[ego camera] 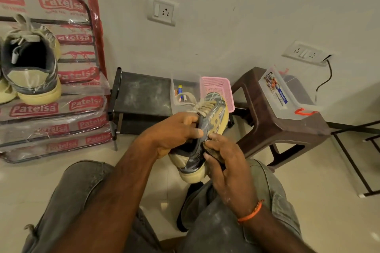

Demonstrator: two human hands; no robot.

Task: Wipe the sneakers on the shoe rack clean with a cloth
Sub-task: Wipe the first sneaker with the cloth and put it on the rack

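A grey and pale yellow sneaker (pixel 211 117) is held over my lap, toe pointing away and heel toward me. My left hand (pixel 174 131) grips its collar near the laces. My right hand (pixel 224 162) presses a small dark cloth (pixel 211 151) against the sneaker's right side near the heel. Most of the cloth is hidden inside my fingers. A matching sneaker (pixel 33 63) stands heel-out on the shoe rack (pixel 61 121) at the left, which is wrapped in clear plastic with red print.
A low black shelf (pixel 141 96) stands against the wall with a clear tub (pixel 181 90) and a pink basket (pixel 218 86) on it. To the right, a brown plastic stool (pixel 273 129) carries a clear lidded box (pixel 287 96). A black metal frame (pixel 353 162) sits far right.
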